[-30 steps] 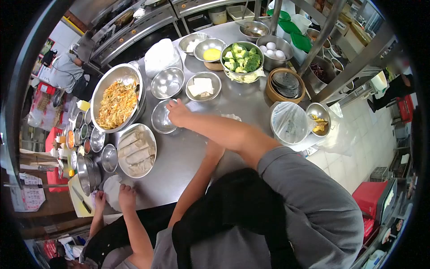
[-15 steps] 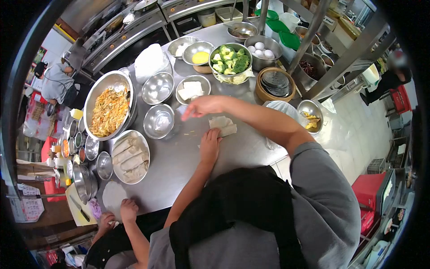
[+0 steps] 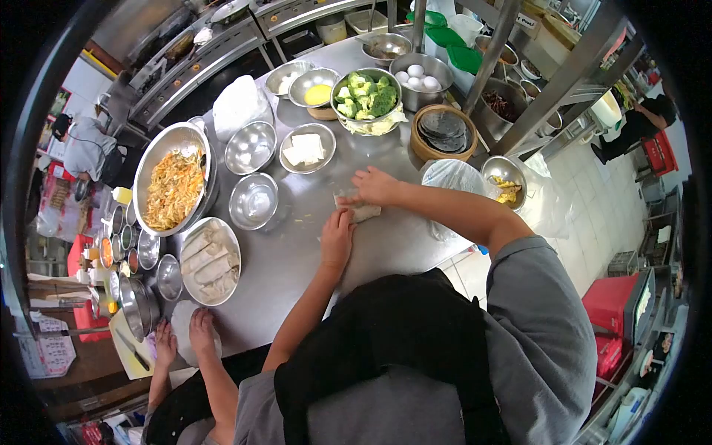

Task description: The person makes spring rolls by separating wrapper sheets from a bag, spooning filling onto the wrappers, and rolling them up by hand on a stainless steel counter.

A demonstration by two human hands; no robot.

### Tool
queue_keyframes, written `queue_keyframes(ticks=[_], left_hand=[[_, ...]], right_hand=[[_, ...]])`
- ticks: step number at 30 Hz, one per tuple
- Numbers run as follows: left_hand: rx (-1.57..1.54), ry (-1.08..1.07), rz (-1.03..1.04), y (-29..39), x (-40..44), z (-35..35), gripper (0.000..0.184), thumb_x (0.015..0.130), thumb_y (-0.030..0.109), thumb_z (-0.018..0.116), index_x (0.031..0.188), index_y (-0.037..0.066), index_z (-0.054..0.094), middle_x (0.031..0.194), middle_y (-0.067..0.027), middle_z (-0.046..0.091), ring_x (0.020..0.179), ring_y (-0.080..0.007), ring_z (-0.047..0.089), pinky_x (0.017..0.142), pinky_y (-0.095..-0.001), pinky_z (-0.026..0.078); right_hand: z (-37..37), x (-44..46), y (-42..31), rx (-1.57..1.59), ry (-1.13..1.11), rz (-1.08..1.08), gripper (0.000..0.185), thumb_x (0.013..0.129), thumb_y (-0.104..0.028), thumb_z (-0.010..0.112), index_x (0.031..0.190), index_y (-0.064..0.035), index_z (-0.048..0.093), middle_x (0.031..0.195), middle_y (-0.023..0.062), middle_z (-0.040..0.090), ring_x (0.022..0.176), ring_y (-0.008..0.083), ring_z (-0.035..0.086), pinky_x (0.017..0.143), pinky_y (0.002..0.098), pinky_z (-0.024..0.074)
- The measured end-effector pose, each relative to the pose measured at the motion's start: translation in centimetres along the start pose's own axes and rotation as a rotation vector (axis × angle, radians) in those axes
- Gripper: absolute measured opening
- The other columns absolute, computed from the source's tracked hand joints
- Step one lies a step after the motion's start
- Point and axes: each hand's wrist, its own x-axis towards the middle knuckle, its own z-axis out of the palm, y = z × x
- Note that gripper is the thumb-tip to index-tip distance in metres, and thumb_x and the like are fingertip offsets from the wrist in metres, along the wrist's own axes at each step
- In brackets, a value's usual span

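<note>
On the steel table, a pale spring roll lies partly wrapped under my hands. My left hand has its curled fingers gripping the near side of it. From the right, my right hand reaches across, and its fingertips hold the wrapper's far left edge. Both hands partly cover the roll. Left of them, a white-rimmed dish carries several finished spring rolls. Farther left stands a large colander of shredded vegetable filling.
Steel bowls stand beyond my hands, one with white blocks. Broccoli, eggs and a wooden steamer line the far side. At lower left, a co-worker's hands press a wrapper near a knife.
My right hand has come back from over the table onto the wrapper. The wrapper now looks narrower and rolled. The co-worker's hands have moved up onto their round wrapper.
</note>
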Motion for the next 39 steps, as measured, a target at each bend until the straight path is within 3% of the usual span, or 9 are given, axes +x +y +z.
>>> queue_keyframes(ticks=[5,11,16,22,27,30,33,35,39], left_hand=[[-0.008,-0.047,-0.052,0.4,0.2,-0.6,0.037,0.079,0.008,0.073,0.114,0.008,0.061,0.118,-0.0110,0.058,0.104,-0.0339,0.061,0.087,-0.0437,0.051],[-0.036,-0.070,-0.066,0.1,0.2,-0.5,0.036,0.081,0.009,0.072,0.115,0.007,0.061,0.116,-0.0119,0.058,0.103,-0.0349,0.061,0.087,-0.0445,0.051],[-0.030,-0.095,-0.069,0.6,0.3,-1.2,0.035,0.083,0.010,0.071,0.116,0.006,0.059,0.116,-0.0129,0.058,0.102,-0.0354,0.061,0.086,-0.0443,0.052],[0.097,-0.169,-0.150,-0.6,-0.6,0.4,0.031,0.091,0.016,0.065,0.118,0.003,0.060,0.111,-0.0179,0.061,0.105,-0.0368,0.061,0.088,-0.0461,0.051],[-0.080,0.060,-0.137,-0.6,-1.3,0.9,0.032,0.093,0.014,0.059,0.124,0.003,0.060,0.112,-0.0188,0.063,0.111,-0.0377,0.059,0.091,-0.0457,0.050],[0.003,-0.090,-0.201,-0.2,-1.1,0.1,0.033,0.091,0.012,0.061,0.123,0.006,0.061,0.115,-0.0163,0.062,0.110,-0.0361,0.060,0.092,-0.0447,0.050],[0.007,-0.102,-0.153,-0.1,-0.2,-0.1,0.034,0.086,0.010,0.067,0.119,0.009,0.061,0.118,-0.0127,0.060,0.108,-0.0338,0.060,0.091,-0.0434,0.051],[-0.027,-0.084,-0.136,0.1,0.0,0.0,0.036,0.082,0.009,0.070,0.117,0.010,0.060,0.118,-0.0107,0.059,0.107,-0.0326,0.061,0.091,-0.0427,0.051],[-0.049,-0.137,-0.154,0.3,0.3,-0.4,0.038,0.081,0.006,0.071,0.118,0.008,0.059,0.121,-0.0111,0.058,0.109,-0.0350,0.059,0.092,-0.0438,0.050]], right_hand=[[-2.0,1.5,0.9,0.239,0.009,0.004,0.033,0.100,-0.044,0.047,0.121,-0.0350,0.071,0.119,0.0122,0.060,0.115,0.0292,0.055,0.097,0.0515,0.0423],[-2.7,2.9,-0.8,0.003,-0.104,0.067,0.029,0.092,-0.026,0.056,0.112,-0.0296,0.077,0.117,0.0111,0.061,0.118,0.0296,0.054,0.099,0.0510,0.0429],[-7.6,9.1,-2.0,0.310,0.199,-0.003,0.027,0.085,-0.016,0.062,0.103,-0.0277,0.079,0.115,0.0123,0.062,0.117,0.0307,0.055,0.095,0.0499,0.0445],[-8.8,19.3,-9.5,0.235,0.076,0.005,0.025,0.084,-0.019,0.063,0.104,-0.0149,0.078,0.131,0.0153,0.059,0.122,0.0313,0.052,0.103,0.0531,0.0379],[-2.1,25.8,-11.9,0.142,0.151,0.137,0.022,0.081,-0.020,0.069,0.100,-0.0232,0.080,0.134,0.0114,0.056,0.130,0.0309,0.044,0.104,0.0563,0.0353],[-8.3,23.1,-10.4,0.474,-0.015,0.186,0.024,0.087,-0.013,0.063,0.098,-0.0250,0.080,0.131,0.0109,0.061,0.116,0.0251,0.057,0.099,0.0449,0.0447],[-7.5,22.5,-5.6,1.222,0.024,0.131,0.033,0.088,-0.002,0.055,0.103,-0.0192,0.079,0.111,0.0049,0.068,0.098,0.0132,0.062,0.082,0.0304,0.0516],[-6.3,20.1,-1.6,1.938,-0.327,0.198,0.038,0.085,0.004,0.050,0.110,-0.0098,0.075,0.103,0.0001,0.070,0.086,0.0032,0.059,0.070,0.0195,0.0482],[-6.9,8.7,1.8,1.926,-0.316,0.430,0.041,0.082,0.005,0.050,0.114,-0.0063,0.073,0.101,-0.0016,0.071,0.074,0.0037,0.057,0.065,0.0222,0.0472]])
